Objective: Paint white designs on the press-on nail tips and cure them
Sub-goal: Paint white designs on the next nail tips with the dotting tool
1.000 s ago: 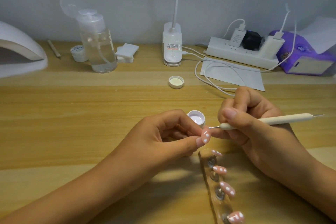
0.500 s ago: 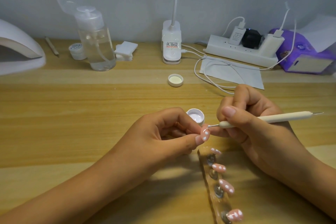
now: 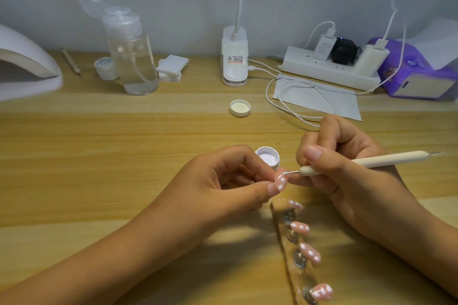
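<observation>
The dotting work looks well advanced. Four pink press-on nail tips [image 3: 300, 227] sit on the metal studs of a clear plastic holder strip [image 3: 287, 248] that runs from the lower middle of the frame toward the bottom edge, and each one shows white dots. A fifth pink nail tip [image 3: 355, 181], off the strip, carries a few white dots and is being worked on now, so the painting step is probably near its end. Curing appears not yet started: the white domed curing lamp [image 3: 27, 59] stands at the upper left of the frame, well apart from every tip

The fifth tip is at the centre of the frame, between the two hands and just above the top end of the strip. The left hand [image 3: 218, 186] is closed on it, pinching it between thumb and forefinger. The right hand [image 3: 347, 171] grips a slim cream dotting tool [image 3: 371, 160] like a pen, its shaft pointing to the right, and its fine metal point touches the upper end of the held tip. A small round white pot of white paint [image 3: 269, 156] stands open on the wooden counter [image 3: 124, 156] just behind the left fingers, close to the tool, with its loose white lid [image 3: 240, 108] farther up the frame
</observation>
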### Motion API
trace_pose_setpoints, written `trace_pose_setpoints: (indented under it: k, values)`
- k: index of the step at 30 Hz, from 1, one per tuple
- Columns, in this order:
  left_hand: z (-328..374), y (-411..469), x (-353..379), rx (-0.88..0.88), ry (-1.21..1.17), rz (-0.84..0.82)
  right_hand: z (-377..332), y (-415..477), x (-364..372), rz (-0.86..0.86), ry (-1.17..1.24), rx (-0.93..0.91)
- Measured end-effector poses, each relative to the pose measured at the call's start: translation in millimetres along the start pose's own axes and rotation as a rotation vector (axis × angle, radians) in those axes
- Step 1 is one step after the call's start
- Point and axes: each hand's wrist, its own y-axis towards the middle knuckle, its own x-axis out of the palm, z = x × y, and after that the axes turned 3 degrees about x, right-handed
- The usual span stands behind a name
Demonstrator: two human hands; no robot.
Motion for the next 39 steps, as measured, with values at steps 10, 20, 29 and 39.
trace_pose_setpoints:
  k: [10,20,29,39]
  values:
    - [-0.8,0.3,-0.2,0.008,0.015,0.0,0.5,0.6,-0.2,0.006,0.013,-0.004]
    - [-1.9,-0.1,-0.4,0.005,0.012,0.003,-0.4,-0.1,0.8,0.019,0.013,0.012]
    - [-1.7,-0.5,-0.7,0.01,0.016,-0.005,0.1,-0.1,-0.4,-0.003,-0.004,0.005]
    - [-2.3,-0.3,-1.6,0.015,0.026,-0.004,-0.4,0.0,1.5,0.021,0.016,0.019]
